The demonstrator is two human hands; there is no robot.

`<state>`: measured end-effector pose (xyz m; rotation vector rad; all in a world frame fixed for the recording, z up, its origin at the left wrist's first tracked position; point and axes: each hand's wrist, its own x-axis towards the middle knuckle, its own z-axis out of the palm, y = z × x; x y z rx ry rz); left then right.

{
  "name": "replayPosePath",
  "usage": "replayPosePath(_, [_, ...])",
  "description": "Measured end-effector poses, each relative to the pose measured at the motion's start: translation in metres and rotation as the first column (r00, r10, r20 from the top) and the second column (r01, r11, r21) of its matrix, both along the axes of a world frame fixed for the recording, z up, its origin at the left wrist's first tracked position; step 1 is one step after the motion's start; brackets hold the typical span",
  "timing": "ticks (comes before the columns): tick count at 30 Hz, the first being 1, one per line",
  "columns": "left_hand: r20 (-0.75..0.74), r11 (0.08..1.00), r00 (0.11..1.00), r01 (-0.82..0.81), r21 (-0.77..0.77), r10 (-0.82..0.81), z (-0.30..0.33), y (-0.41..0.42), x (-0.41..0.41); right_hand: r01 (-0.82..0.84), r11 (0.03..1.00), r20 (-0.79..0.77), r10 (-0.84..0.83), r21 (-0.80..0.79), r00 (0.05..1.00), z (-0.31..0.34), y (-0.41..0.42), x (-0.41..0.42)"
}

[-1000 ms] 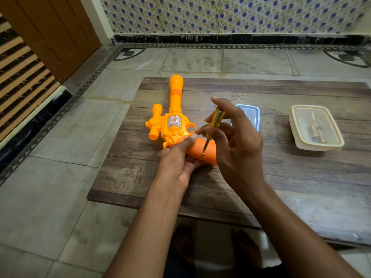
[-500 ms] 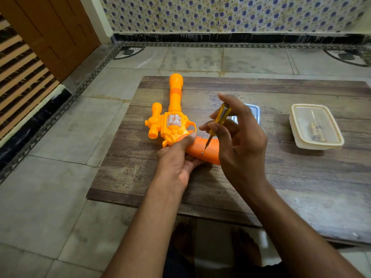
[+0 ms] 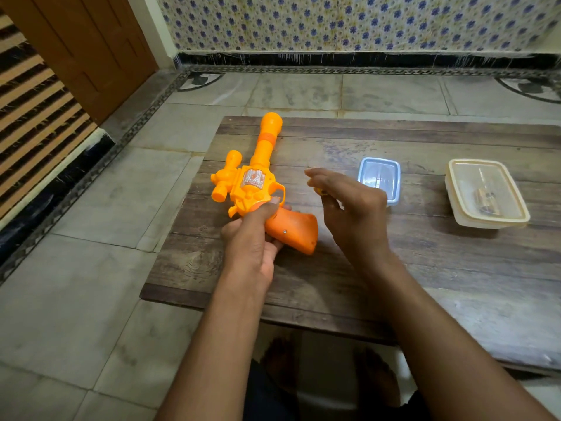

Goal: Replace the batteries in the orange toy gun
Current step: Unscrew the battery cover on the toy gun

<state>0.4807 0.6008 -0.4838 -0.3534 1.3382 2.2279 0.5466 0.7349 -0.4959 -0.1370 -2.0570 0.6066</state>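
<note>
Toy gun [image 3: 258, 180] flat near the counter's [image 3: 394, 268] left edge, barrel pointing to the far edge, glossy moulded plastic. Left hand [image 3: 252, 241] grip clamped around the handle's [image 3: 293, 230] top. Right hand [image 3: 349, 205] lifted beside it, fingers curled around a small yellow piece; grip otherwise unclear. Clear blue tub [image 3: 379, 177] and cream lidded box [image 3: 485, 192] right. Worn wood bare nearside.

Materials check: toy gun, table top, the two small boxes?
Toy gun: glossy moulded orange plastic, with shiny highlights. Table: wood or wood-look planks, matte, worn grain and pale scuffs. Bluish box and cream-rimmed box: thin translucent plastic, probably; contents show through the latter.
</note>
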Motion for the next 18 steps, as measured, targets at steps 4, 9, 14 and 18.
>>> replayPosePath(4, [-0.011,1.000,1.000,0.000,0.006,0.000,-0.001,-0.005,0.000,-0.017,0.996,0.148,0.004,0.091,0.989,-0.012,0.007,-0.013])
replayPosePath(9, [-0.009,1.000,1.000,0.006,0.002,-0.006,-0.003,-0.007,-0.001,-0.071,0.990,0.388,0.017,0.124,0.921,-0.019,0.009,-0.018])
replayPosePath(14, [0.007,1.000,1.000,0.006,-0.005,-0.006,-0.002,-0.006,0.000,-0.099,0.988,0.595,0.009,0.119,0.804,-0.024,0.014,-0.023])
replayPosePath(18, [0.007,1.000,1.000,-0.005,-0.019,0.005,-0.003,-0.007,-0.001,-0.056,0.992,0.675,-0.032,0.109,0.737,-0.024,0.014,-0.022])
